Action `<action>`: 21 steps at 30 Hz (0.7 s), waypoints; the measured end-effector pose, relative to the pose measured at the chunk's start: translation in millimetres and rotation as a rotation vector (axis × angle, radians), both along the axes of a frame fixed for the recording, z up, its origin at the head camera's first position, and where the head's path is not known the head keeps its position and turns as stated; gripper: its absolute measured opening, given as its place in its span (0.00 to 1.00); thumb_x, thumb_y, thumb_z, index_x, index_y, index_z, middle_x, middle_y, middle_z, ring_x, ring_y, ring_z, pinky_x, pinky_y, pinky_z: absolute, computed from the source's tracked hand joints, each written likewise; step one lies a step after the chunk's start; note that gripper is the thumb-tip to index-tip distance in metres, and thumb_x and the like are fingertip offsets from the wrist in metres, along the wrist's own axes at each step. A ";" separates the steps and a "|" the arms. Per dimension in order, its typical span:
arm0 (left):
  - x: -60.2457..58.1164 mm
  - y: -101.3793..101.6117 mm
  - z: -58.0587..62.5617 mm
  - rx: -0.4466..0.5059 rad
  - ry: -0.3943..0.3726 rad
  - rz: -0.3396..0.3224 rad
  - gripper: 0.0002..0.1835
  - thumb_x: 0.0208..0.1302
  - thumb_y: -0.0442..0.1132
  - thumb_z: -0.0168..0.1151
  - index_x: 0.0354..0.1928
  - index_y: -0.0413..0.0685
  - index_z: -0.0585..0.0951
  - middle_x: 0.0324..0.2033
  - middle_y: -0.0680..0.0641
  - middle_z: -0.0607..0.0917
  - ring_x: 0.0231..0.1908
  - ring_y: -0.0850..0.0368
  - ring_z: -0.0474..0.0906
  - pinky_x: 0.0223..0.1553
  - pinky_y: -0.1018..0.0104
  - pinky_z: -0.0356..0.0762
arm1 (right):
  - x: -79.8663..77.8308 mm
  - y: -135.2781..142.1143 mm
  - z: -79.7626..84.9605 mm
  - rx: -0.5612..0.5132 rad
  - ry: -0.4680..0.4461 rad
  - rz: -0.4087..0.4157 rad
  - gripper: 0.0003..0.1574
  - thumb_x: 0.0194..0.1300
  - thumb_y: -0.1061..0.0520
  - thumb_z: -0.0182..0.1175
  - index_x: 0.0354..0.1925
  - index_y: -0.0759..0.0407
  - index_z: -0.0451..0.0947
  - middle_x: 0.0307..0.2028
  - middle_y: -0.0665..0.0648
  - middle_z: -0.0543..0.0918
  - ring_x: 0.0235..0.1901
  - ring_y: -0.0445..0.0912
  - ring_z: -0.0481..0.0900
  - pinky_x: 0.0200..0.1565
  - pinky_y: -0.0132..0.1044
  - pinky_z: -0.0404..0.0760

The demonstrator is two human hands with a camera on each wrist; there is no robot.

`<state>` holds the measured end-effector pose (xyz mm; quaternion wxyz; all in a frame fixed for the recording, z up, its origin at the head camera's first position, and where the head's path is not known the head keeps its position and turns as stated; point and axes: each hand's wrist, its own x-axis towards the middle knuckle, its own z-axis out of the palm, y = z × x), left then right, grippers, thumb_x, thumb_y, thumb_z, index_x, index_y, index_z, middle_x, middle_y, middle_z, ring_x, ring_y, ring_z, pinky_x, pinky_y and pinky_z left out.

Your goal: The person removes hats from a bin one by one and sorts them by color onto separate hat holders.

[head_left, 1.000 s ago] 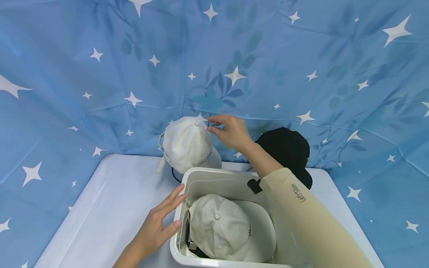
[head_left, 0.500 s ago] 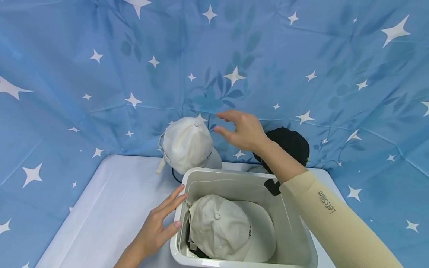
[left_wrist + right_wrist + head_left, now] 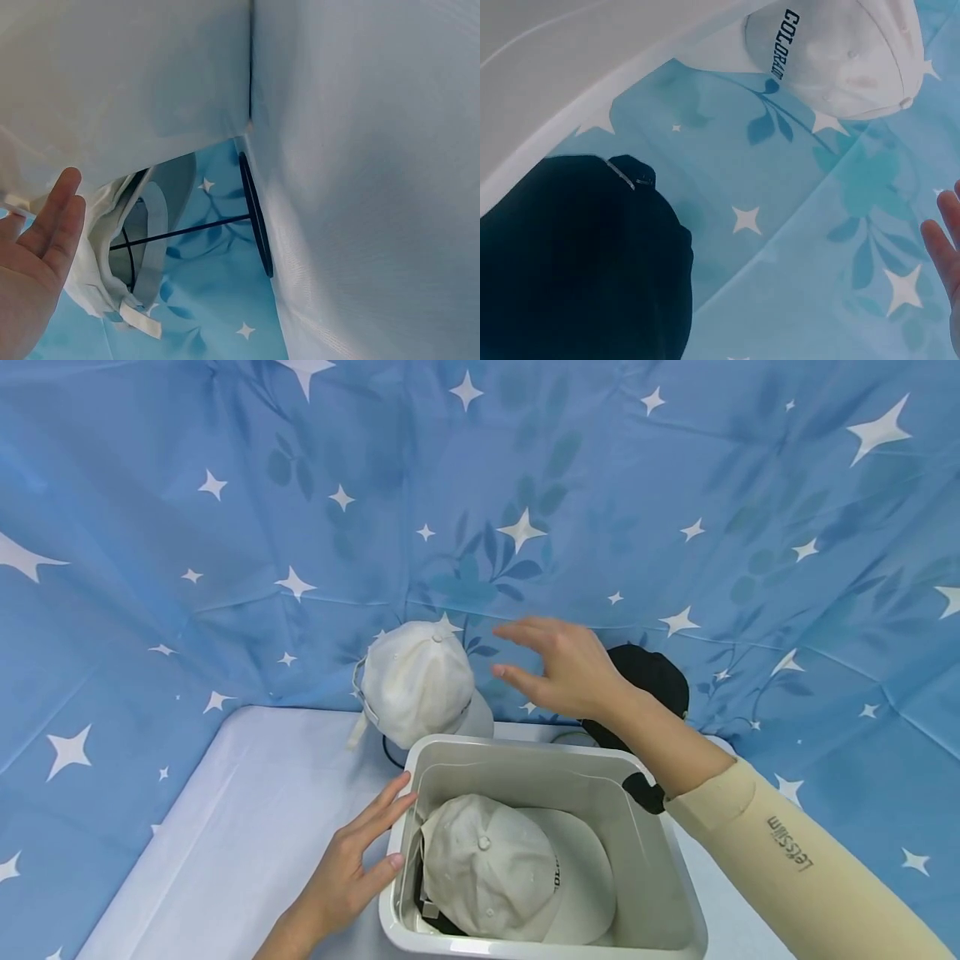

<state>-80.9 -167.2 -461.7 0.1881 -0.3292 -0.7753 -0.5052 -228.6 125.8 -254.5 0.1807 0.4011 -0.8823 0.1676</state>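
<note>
My left hand [image 3: 348, 856] rests its straight fingers on the left rim of a pale plastic bin [image 3: 525, 750]. In the bin lies an off-white baseball cap [image 3: 491, 868], brim to the right, with dark lettering on its front. My right hand [image 3: 566, 664] hangs in the air behind the bin, fingers spread and holding nothing. It is between a white baseball cap [image 3: 416, 681] on its left and a black baseball cap [image 3: 651, 677], which the forearm partly covers. The right wrist view shows dark letters on the white cap [image 3: 855, 60].
A thin black wire stand [image 3: 255, 214] holds the white cap up at the table's back edge. The bin stands on a white-covered table [image 3: 247, 810]. Blue star-printed cloth [image 3: 360, 460] hangs behind. A dark object [image 3: 643, 793] shows at the right sleeve's cuff.
My right hand has moved right, away from the white cap, and its fingers have spread apart. The left hand and the caps stay where they were.
</note>
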 end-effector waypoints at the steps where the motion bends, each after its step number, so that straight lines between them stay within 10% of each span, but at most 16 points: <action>1: 0.0 -0.1 0.1 0.000 0.002 0.000 0.36 0.61 0.29 0.60 0.75 0.44 0.72 0.77 0.38 0.66 0.75 0.49 0.66 0.71 0.72 0.62 | 2.4 1.1 0.2 0.006 0.008 0.008 0.32 0.70 0.44 0.67 0.66 0.57 0.81 0.62 0.61 0.84 0.58 0.58 0.84 0.52 0.59 0.83; 21: 0.7 -0.1 -2.0 -0.003 0.001 0.000 0.37 0.62 0.28 0.60 0.76 0.44 0.72 0.78 0.38 0.65 0.75 0.49 0.66 0.71 0.73 0.61 | 44.8 26.8 -20.8 0.080 0.013 0.090 0.38 0.63 0.41 0.71 0.66 0.58 0.81 0.61 0.59 0.84 0.56 0.54 0.85 0.50 0.54 0.86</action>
